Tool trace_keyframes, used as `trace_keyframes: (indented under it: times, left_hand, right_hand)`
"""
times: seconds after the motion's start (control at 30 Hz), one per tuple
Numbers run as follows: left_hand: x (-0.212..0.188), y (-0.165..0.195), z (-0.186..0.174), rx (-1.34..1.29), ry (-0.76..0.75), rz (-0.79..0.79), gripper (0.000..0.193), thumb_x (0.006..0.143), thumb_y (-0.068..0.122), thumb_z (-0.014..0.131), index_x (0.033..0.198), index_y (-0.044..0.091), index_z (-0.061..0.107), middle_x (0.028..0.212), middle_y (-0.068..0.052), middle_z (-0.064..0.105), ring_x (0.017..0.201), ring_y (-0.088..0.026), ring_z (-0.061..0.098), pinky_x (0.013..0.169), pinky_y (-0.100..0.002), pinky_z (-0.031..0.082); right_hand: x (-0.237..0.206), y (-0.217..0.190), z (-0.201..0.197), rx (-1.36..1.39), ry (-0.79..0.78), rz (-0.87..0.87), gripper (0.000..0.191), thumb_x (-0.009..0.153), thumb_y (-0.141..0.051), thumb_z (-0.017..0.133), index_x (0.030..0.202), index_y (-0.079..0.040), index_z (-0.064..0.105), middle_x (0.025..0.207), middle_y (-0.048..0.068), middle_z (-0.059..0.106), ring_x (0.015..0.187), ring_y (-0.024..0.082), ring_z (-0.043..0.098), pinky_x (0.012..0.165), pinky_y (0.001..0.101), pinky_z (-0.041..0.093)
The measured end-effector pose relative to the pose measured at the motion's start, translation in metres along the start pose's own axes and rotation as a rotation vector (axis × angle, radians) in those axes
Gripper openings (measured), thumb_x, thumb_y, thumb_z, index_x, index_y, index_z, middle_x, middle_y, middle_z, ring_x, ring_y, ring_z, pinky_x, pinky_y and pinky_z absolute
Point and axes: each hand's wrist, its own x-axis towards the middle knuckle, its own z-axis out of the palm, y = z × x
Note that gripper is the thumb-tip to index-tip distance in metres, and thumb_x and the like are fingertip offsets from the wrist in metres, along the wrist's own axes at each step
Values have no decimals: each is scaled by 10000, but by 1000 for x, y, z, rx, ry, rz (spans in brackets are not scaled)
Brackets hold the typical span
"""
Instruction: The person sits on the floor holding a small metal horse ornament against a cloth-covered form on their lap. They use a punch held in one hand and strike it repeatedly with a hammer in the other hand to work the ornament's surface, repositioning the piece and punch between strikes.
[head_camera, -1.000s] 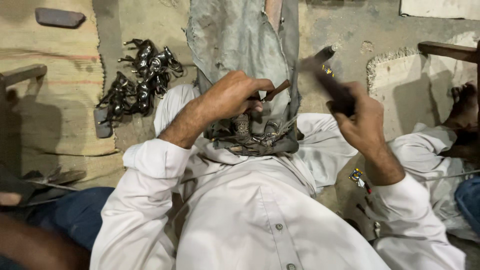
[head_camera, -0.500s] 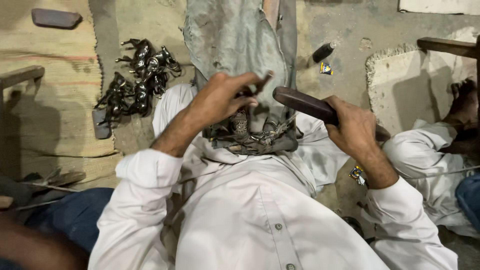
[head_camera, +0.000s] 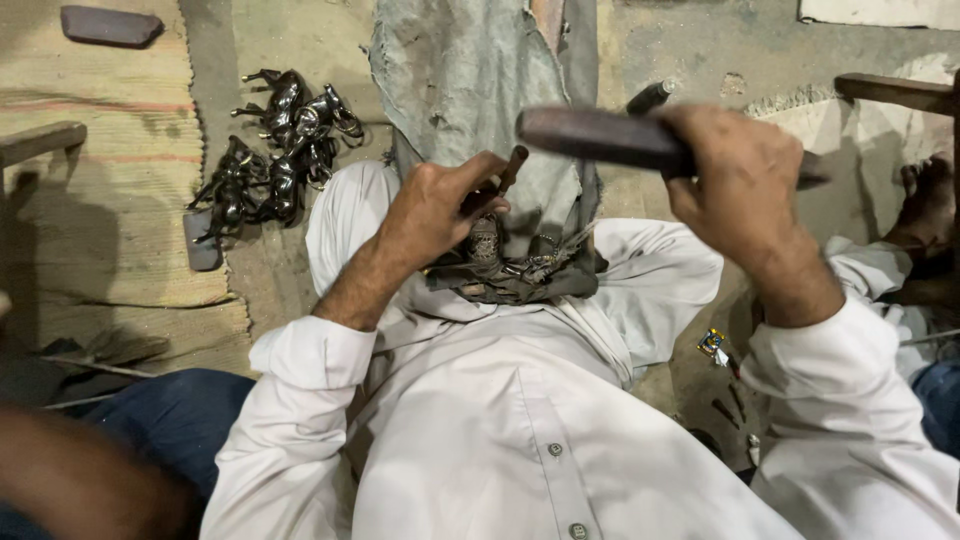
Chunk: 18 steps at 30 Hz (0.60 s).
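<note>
My left hand (head_camera: 440, 205) grips a thin dark chisel (head_camera: 505, 175) held upright, its tip on a small dark metal figurine (head_camera: 490, 250) that rests in my lap between my white-clad knees. My right hand (head_camera: 745, 185) is closed around a dark wooden mallet-like bar (head_camera: 600, 135), raised level above and to the right of the chisel top. A grey worn cloth (head_camera: 480, 80) lies on the floor beyond the figurine.
A heap of dark metal figurines (head_camera: 275, 150) lies on the floor at left, beside a woven mat (head_camera: 90, 200). Small tools and a coloured packet (head_camera: 712, 343) lie by my right knee. Another person's bare foot (head_camera: 925, 195) is at the right edge.
My right hand swung the wooden bar down beside the chisel, then raised it again over the chisel top. My left hand kept the chisel on the figurine.
</note>
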Motion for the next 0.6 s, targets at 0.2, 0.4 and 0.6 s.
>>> trace_keyframes:
  times: [0.2,0.4,0.6]
  left_hand:
    - [-7,4,6,63,78,-71,348,895,61,827,1169,36,614,961,-165,785,852,-318,763,668,-421,594]
    - [-17,0,15,37,171,-83,303,914,55,789,1160,45,613,1003,-141,791,907,-265,801,730,-371,637]
    - [-23,-7,27,19,232,-145,268,953,54,766,1172,28,615,1010,-137,789,920,-257,805,744,-336,649]
  right_hand:
    - [23,-9,-21,-83,-86,-7,350,869,-67,747,1209,-112,674,969,106,720,885,319,700,738,429,510]
    - [38,-17,-25,-147,-134,-111,307,905,-84,735,1202,-135,673,972,65,712,880,278,699,770,422,511]
    - [50,-25,-35,-188,-165,-122,333,884,-105,748,1204,-142,665,934,61,698,869,276,698,744,428,505]
